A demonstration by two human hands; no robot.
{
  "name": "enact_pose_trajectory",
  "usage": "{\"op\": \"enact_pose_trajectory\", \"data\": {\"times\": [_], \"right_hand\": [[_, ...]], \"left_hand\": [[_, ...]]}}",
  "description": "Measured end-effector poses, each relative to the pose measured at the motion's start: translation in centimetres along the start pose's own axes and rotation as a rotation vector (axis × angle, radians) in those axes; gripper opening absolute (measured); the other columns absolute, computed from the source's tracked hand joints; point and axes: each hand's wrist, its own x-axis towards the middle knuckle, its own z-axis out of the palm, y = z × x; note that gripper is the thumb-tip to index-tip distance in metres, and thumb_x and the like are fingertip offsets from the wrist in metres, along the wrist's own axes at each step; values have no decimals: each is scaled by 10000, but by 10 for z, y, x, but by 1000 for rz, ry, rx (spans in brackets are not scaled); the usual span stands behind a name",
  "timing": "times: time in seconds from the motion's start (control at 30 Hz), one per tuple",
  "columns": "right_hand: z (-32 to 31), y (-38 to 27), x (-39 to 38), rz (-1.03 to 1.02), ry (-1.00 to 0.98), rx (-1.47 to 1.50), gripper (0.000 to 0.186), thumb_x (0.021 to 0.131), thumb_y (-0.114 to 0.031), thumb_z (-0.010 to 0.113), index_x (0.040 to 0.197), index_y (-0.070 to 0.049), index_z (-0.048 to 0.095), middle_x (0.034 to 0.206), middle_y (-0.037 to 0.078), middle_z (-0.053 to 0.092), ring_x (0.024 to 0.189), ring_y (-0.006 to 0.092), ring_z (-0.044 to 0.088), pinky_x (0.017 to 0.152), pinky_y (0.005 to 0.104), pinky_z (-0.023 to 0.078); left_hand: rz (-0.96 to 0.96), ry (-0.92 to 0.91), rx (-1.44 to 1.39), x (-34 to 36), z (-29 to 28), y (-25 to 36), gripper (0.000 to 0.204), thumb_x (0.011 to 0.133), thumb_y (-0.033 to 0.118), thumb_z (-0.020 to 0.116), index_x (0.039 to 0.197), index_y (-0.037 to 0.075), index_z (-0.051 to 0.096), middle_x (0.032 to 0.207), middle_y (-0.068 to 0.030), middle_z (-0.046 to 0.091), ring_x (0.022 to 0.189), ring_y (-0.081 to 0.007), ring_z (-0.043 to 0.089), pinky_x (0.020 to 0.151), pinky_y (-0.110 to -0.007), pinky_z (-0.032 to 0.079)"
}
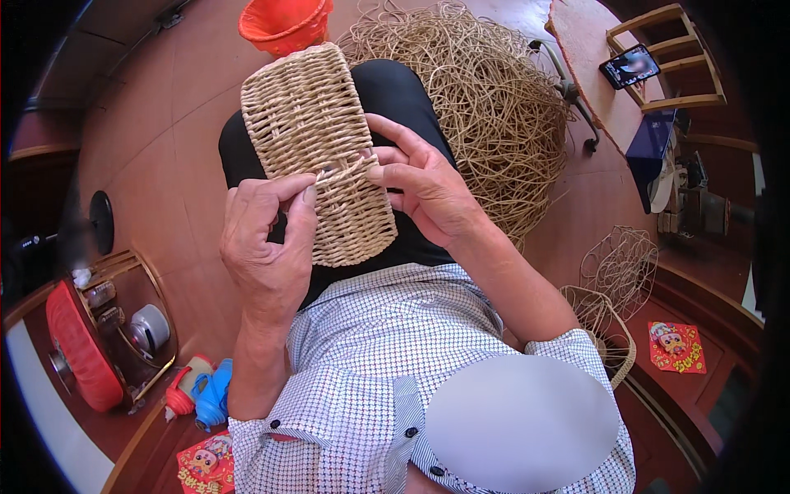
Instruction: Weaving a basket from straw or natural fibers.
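Note:
A woven basket (306, 107) of pale twisted cord rests across my lap, its two rounded woven sections meeting at a narrow gap. At the left of that gap, my left hand (267, 230) pinches with thumb and index finger at the edge of the nearer section. My right hand (436, 185) grips the right side of the basket, thumb on top near the gap and fingers spread along and behind the edge. The underside of the weave and some of the right fingertips are hidden. Dark trousers (395, 90) lie beneath the basket.
A big heap of loose cord (494, 107) covers the floor ahead right. Beyond my knees stands an orange bin (284, 23). A table (588, 49) at the right bears a phone (629, 66) against a wooden rack (675, 62). Wire frames (621, 267) lie lower right.

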Motion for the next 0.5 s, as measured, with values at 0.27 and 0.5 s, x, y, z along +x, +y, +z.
{"op": "enact_pose_trajectory", "data": {"times": [0.27,0.5], "right_hand": [[-2,0,0,4,0,16,779,938,-45,714,1627,-9,352,1278,70,700,1148,147,680,979,334,583],[-2,2,0,2,-2,21,789,934,-50,724,1628,-8,350,1266,69,711,1136,141,679,967,323,579]], "left_hand": [[80,62,180,8,9,3,179,843,-52,752,986,56,749,841,-55,660,762,-210,610,695,-349,502],[99,75,212,13,8,8,200,828,-59,748,985,66,742,841,-60,656,758,-221,609,696,-362,499]]}}
